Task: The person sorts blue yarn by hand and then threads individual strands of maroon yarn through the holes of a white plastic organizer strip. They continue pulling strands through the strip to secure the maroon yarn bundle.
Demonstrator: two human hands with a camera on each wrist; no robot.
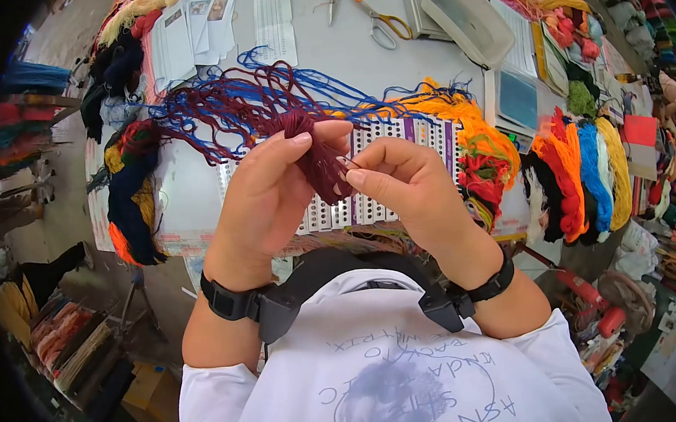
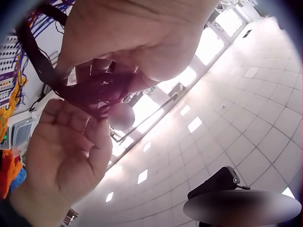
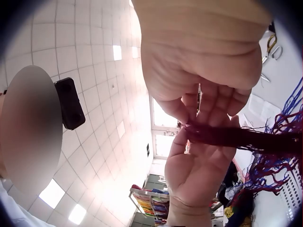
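Observation:
A maroon yarn bundle [image 1: 323, 172] is gathered between the two hands, above the table's near edge. My left hand [image 1: 259, 186] grips it around its upper part, with the thumb across the front. At the bundle's lower right, my right hand [image 1: 412, 188] pinches a thin strand between thumb and forefinger. In the right wrist view the yarn [image 3: 222, 135] stretches across the left palm toward the table. Loose maroon and blue strands [image 1: 224, 108] spread over the table beyond the hands. Under the hands lie white cards with rows of holes [image 1: 395, 133].
Two pairs of scissors [image 1: 383, 28] and a clear plastic container [image 1: 466, 19] lie toward the back. Orange yarn [image 1: 488, 137] drapes at the right and a dark blue skein [image 1: 130, 201] at the left. Papers [image 1: 193, 23] lie at the back left.

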